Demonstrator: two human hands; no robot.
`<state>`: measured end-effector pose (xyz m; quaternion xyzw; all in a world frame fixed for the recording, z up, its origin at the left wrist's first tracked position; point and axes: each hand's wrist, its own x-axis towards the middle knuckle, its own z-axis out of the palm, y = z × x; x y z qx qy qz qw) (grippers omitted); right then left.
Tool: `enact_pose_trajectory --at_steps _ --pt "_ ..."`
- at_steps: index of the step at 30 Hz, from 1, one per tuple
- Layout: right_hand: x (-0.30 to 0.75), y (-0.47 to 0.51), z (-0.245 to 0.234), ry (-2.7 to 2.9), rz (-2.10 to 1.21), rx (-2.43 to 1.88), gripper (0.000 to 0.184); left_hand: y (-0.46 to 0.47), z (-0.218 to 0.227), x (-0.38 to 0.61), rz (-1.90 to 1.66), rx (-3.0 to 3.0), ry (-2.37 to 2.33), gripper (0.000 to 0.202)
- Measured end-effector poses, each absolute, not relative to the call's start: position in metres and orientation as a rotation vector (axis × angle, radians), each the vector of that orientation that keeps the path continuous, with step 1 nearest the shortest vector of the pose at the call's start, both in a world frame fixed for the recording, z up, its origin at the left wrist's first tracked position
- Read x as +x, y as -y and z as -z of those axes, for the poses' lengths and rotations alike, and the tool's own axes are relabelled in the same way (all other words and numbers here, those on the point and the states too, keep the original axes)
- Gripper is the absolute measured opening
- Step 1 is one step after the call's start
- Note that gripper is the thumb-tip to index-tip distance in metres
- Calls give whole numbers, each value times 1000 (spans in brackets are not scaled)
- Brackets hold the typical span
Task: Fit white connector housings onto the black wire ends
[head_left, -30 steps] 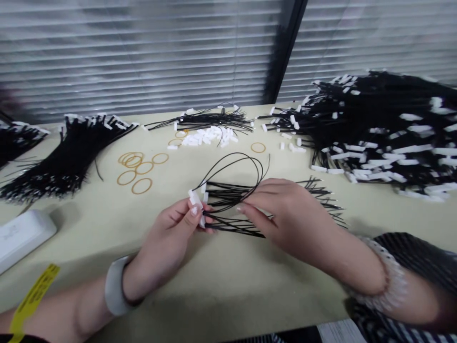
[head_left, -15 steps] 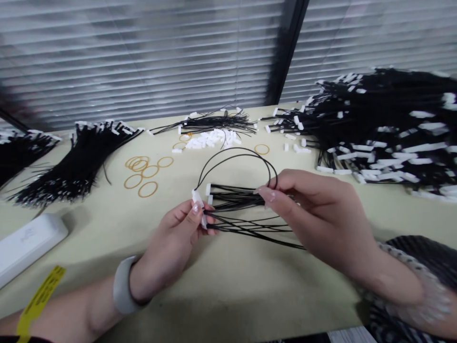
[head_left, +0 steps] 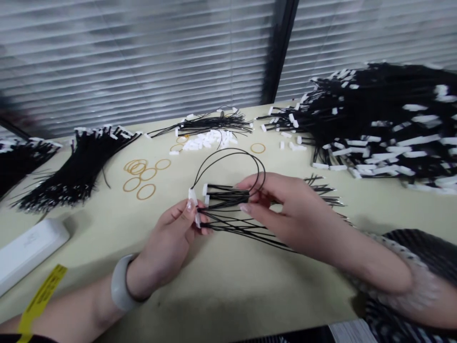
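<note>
My left hand (head_left: 180, 221) is closed, thumb over fingers, on white connectors (head_left: 193, 195) with black wires running out of them to the right. Two thin wires (head_left: 228, 151) rise from the top connector and arch over into my right hand (head_left: 282, 205). That hand's fingers curl around the loop's end, thumb below and index finger above. Behind them lies a bunch of black wires (head_left: 226, 194) with white connectors (head_left: 205, 189) at its left end; its middle is hidden by my right hand. More wires (head_left: 246, 231) fan out under my right palm.
Yellow rubber bands (head_left: 146, 191) lie left of centre. Loose white connectors (head_left: 209, 139) sit at the back beside a small wire bunch (head_left: 217, 124). A big pile of wires (head_left: 374, 114) fills the right; other bundles (head_left: 85, 162) lie left, behind a white box (head_left: 34, 250).
My right hand has moved left and slightly down with the end of the wire loop, its index finger now reaching over the bunch. My left hand keeps its grip on the connectors.
</note>
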<state>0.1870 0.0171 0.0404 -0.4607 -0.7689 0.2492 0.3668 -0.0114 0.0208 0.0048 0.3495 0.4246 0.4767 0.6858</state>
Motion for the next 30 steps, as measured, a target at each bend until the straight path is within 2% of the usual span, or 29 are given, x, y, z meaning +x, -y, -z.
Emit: enact_pose_trajectory --at_steps 3,5,7,10,12,14,16,19,21,22,25,30 --pt "189 -21 -31 2292 -326 -1199 12 -21 -4 -12 -1069 783 -947 14" --pt "193 -24 -28 2431 -101 -1285 16 -21 -3 -12 -1081 768 -953 14" --pt "200 -26 -30 2413 189 -1412 20 -22 -2 -10 -1122 724 -950 13" --pt "210 -25 -42 2130 491 -1392 15 -23 -1 -8 -1187 639 -934 10" --pt "212 -21 -53 1927 404 -1225 15 -24 -1 -7 -1195 623 -933 10" --pt "209 -13 -64 1697 99 -1080 25 -23 -1 -6 -1186 647 -937 12" --pt "202 -5 -71 1444 -208 -1022 27 -23 0 -6 -1172 692 -959 14" --pt "195 2 -71 1361 -392 -982 36 -20 4 -8 -1107 832 -1035 16" --pt "192 0 -66 1600 -432 -1016 48 -18 6 -10 -1038 991 -1090 19" --pt "191 -1 -62 1747 -426 -1048 46 -18 7 -10 -1003 1078 -1106 21" --pt "187 -8 -52 2051 -289 -1100 15 -16 5 -12 -920 1293 -1106 21" --pt "182 -13 -42 2119 -118 -1107 14 -14 -5 -11 -871 1453 -1071 21"
